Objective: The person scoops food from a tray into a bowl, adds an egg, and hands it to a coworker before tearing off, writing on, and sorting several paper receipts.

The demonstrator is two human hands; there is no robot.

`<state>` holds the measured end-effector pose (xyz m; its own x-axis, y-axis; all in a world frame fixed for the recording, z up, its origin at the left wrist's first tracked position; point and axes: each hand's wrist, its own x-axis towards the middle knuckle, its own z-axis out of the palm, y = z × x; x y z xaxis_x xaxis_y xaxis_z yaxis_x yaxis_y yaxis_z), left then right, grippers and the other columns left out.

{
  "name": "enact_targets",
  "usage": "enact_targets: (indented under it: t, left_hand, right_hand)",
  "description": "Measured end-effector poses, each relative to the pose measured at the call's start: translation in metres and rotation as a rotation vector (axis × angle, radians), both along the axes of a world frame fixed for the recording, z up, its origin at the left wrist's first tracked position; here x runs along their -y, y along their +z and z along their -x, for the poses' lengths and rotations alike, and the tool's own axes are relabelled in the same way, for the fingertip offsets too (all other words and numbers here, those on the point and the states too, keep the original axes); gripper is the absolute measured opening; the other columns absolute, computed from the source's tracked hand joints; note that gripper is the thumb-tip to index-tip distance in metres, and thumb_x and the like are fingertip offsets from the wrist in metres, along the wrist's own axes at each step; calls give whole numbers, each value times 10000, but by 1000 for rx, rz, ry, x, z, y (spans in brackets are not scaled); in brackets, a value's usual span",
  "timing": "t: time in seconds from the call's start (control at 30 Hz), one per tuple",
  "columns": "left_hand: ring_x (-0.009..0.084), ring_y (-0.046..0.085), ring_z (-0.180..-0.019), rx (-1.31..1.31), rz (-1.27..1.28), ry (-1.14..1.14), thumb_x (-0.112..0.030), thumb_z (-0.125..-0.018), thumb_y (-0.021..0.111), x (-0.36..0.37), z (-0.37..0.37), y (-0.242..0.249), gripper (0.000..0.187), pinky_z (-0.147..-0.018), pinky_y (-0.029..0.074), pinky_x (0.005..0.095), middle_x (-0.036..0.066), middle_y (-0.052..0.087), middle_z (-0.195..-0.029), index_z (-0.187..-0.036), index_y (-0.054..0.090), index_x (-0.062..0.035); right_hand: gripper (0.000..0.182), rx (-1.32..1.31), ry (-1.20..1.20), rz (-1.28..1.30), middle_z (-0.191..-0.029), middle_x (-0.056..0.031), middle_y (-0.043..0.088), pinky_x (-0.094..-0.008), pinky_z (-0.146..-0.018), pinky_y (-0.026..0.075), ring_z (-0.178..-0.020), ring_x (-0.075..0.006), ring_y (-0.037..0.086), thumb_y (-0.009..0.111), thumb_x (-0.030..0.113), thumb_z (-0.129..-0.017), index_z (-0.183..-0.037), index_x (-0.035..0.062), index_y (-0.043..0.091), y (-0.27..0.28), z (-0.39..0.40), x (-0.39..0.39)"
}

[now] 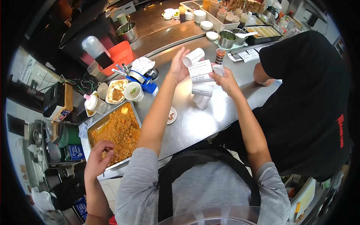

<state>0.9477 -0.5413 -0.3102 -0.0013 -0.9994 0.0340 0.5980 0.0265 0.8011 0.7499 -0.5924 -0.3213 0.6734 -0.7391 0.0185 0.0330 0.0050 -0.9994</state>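
Note:
My right hand [226, 80] pinches a long white printed receipt [200, 71] between thumb and fingers, with a small folded slip end [218, 70] sticking up beside the thumb. The strip curls into a loop at its upper end and hangs in further curls over the steel counter. At its left edge, my left hand [179, 67] is open with fingers stretched upward, the paper right against the palm side. Its thumb is partly hidden. Below the hands, a small white dish [171, 115] with brown bits sits on the counter, partly covered by my left forearm.
Another person's hand [99, 160] hovers over a metal tray [90, 129] of orange-brown food at left. A blue tape dispenser [150, 87] and white tub [133, 91] stand beyond it. A black-shirted person [305, 105] leans in at right. Sauce cups [220, 55] stand behind the receipt.

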Motion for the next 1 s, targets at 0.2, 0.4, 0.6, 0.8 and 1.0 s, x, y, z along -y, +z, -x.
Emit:
enact_targets:
  t: [0.2,0.4,0.6,0.8,1.0]
  left_hand:
    - [239,550,-1009,49,22,126,-126,-805,568,12,-4,9,621,-854,464,337,151,526,-1146,-1313,236,6]
    - [177,575,-923,116,-4,233,-14,-734,652,25,-19,8,714,-783,487,298,129,578,-1027,-1310,231,-21]
    - [152,583,-875,78,4,268,9,-732,653,46,-18,7,519,-748,475,262,97,603,-979,-1199,426,1]
    - [171,575,-904,76,123,301,72,-758,570,83,23,21,343,-798,480,266,113,580,-1006,-1094,510,39]
    - [209,585,-896,11,105,304,59,-767,565,130,83,24,394,-783,512,300,161,563,-1026,-1145,456,67]
  right_hand:
    - [379,-22,-56,-41,-812,9,574,-187,-532,367,-623,-37,445,616,92,-784,-1149,38,535,-4,4,1]
    - [426,5,-106,-82,-689,47,507,-177,-463,301,-523,-30,362,631,85,-765,-1169,22,512,-9,5,5]
    - [423,70,-140,-134,-695,37,513,-178,-472,306,-531,-35,364,628,98,-771,-1171,20,513,-15,16,15]
    - [409,10,-259,-105,-709,25,521,-185,-472,318,-540,-42,374,623,103,-775,-1161,15,519,-23,46,32]
    - [372,2,-304,-91,-784,8,559,-197,-526,365,-609,-49,428,608,127,-785,-1139,33,542,-31,92,67]
